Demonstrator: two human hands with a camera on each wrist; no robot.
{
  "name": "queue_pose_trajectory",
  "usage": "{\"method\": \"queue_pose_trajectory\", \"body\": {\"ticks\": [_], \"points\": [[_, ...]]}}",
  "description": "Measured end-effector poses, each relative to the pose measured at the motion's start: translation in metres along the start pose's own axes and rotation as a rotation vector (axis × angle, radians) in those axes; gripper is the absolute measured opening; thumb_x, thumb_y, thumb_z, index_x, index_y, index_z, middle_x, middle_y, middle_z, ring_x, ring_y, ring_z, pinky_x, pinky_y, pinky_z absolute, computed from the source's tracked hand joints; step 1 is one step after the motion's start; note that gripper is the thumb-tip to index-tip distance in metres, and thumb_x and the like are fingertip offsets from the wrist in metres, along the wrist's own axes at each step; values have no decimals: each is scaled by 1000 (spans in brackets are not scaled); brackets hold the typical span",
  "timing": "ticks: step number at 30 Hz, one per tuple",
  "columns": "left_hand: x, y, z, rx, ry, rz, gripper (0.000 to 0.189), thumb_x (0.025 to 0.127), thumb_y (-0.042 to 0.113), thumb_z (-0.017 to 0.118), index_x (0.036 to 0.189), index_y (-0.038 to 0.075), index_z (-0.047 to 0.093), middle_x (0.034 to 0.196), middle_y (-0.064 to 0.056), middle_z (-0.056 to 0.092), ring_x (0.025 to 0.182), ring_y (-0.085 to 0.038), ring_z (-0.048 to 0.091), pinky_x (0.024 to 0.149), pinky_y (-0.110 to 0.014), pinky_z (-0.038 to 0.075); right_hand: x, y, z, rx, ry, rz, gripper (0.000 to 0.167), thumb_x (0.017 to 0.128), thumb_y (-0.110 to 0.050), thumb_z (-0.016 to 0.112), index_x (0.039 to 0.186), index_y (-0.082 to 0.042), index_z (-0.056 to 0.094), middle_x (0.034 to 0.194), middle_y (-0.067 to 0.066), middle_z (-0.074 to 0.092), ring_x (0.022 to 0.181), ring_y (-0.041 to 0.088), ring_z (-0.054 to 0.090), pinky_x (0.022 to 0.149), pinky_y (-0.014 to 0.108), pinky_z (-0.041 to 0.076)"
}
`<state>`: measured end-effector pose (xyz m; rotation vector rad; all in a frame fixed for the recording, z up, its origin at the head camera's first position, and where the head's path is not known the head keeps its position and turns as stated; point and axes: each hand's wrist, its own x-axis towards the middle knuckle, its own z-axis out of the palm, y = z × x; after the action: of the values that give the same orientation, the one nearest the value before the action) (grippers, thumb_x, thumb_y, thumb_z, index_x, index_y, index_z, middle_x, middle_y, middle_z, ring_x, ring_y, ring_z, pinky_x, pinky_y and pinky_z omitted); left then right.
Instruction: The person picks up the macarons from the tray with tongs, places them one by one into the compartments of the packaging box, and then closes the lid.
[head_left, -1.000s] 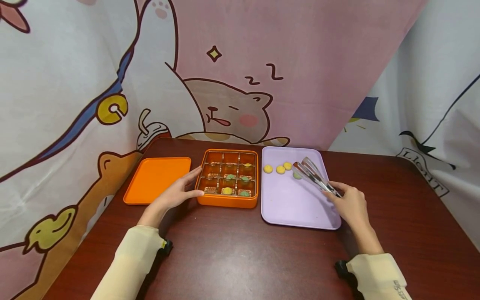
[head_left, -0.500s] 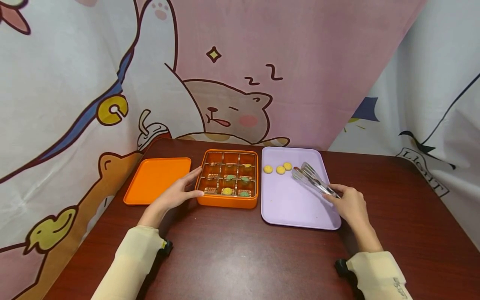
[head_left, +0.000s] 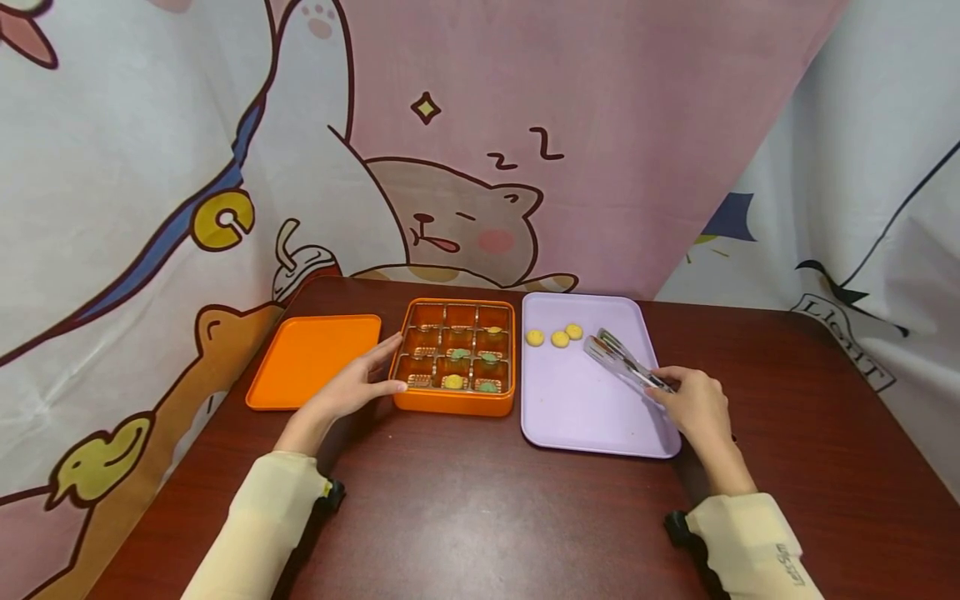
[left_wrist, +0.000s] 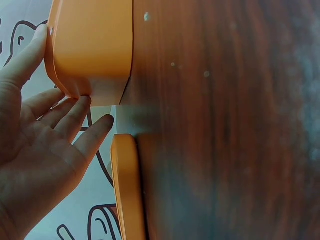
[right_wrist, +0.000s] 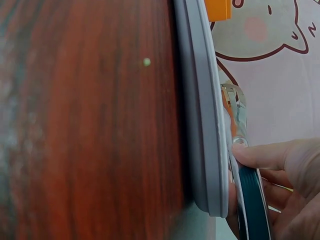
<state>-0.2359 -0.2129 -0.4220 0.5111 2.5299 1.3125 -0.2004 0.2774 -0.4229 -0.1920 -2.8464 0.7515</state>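
Note:
My left hand [head_left: 348,392] rests its fairly straight fingers and thumb against the left side of an orange box [head_left: 453,405]. A clear divider with nine square compartments fills the box, and yellow and green cookies lie in several of them. At the right, my right hand [head_left: 697,406] grips metal tongs [head_left: 626,360], with the thumb on one arm in the right wrist view. The tongs' tips are low over a lilac tray [head_left: 585,417]; whether a green cookie is between them cannot be made out. Left of the tips lie three yellow cookies [head_left: 559,339].
An orange lid [head_left: 315,358] lies flat on the dark wooden table [head_left: 450,508], left of the box. The box and tray stand close side by side. A printed cartoon curtain [head_left: 600,150] hangs behind and beside the table.
The tongs' tips have dropped and drawn closer together over the spot where a green cookie was visible. That cookie is now out of sight. The left hand and box have not moved.

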Motion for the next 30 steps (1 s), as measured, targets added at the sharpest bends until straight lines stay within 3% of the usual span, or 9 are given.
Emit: {"method": "queue_pose_trajectory", "body": {"ticks": [10,30], "points": [[0,1,-1,-4,2,-1,80,96,18,66,160,7,19,168,-15,12,153,-43,17,120,-64,18,1,1,2,-3,22,4,26,86,-17,76,108,-2,75,90,19,75,73,28,61,56,33,37],[0,0,0,-18,1,-9,82,96,18,67,160,8,18,169,-10,11,153,-39,18,121,-61,20,1,-4,-2,2,54,1,23,87,-17,74,107,-5,77,100,23,74,73,29,60,57,33,36]]}}
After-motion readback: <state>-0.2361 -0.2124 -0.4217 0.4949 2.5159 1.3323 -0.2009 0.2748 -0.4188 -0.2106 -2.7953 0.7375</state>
